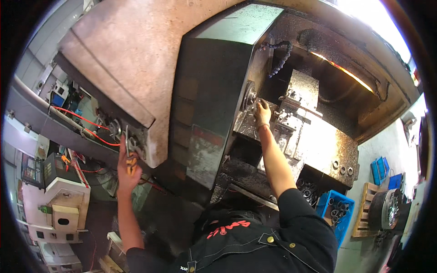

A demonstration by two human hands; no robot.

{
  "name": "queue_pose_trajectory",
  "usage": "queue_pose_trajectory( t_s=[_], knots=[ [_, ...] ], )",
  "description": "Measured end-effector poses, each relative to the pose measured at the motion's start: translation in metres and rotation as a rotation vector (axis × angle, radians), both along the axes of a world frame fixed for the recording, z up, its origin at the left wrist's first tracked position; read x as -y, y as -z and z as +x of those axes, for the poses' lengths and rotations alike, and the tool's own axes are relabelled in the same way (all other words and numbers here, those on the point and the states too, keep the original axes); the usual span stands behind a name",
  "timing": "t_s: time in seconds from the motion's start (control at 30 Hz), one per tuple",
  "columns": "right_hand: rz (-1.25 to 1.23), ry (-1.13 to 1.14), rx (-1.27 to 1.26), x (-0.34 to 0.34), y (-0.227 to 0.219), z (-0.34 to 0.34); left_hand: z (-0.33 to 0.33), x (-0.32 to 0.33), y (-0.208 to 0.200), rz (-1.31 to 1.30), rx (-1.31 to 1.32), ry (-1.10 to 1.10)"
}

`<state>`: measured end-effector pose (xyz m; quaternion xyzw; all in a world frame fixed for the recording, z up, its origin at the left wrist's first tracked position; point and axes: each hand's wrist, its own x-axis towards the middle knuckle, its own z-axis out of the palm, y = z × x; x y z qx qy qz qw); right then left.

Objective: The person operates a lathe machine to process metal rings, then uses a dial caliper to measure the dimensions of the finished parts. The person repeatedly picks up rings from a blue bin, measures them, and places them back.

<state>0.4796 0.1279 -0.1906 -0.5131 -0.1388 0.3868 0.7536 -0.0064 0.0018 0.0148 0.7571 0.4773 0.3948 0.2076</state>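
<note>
My left hand (129, 175) is closed around an orange-and-black hand tool (131, 164). A slim metal rod (127, 139) stands up from my fingers; I cannot tell whether it belongs to the tool. Just beyond are the round metal end of a spindle (116, 126) and an orange hose (102, 137). Inside the lathe, my right hand (262, 113) reaches up to the round chuck (249, 95), its fingers curled, dark with grime. What they grip at the chuck face is hidden. Right of this hand sits the tool post (287, 119) on its slide.
Several metal rings (342, 168) lie on the lathe bed's right end. A blue crate (339, 223) of rings stands below it, with more loose rings (308, 191) in the tray beside it. A wooden pallet (364, 207) is at right. The grey housing (207, 100) separates my arms.
</note>
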Motion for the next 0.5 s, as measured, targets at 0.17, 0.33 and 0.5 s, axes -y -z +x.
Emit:
queue_pose_trajectory(
  t_s=[0.17,0.33,0.5],
  knots=[
    [0.116,-0.533,0.232,0.126,0.005,-0.075,0.015,0.007,-0.001,0.248,-0.052,0.017],
    [-0.11,-0.932,0.197,0.261,-0.043,-0.146,0.016,0.018,-0.01,0.288,-0.169,0.172],
    [-0.168,-0.963,0.041,0.34,-0.032,-0.209,0.022,0.024,-0.029,0.169,-0.204,0.26]
  ],
)
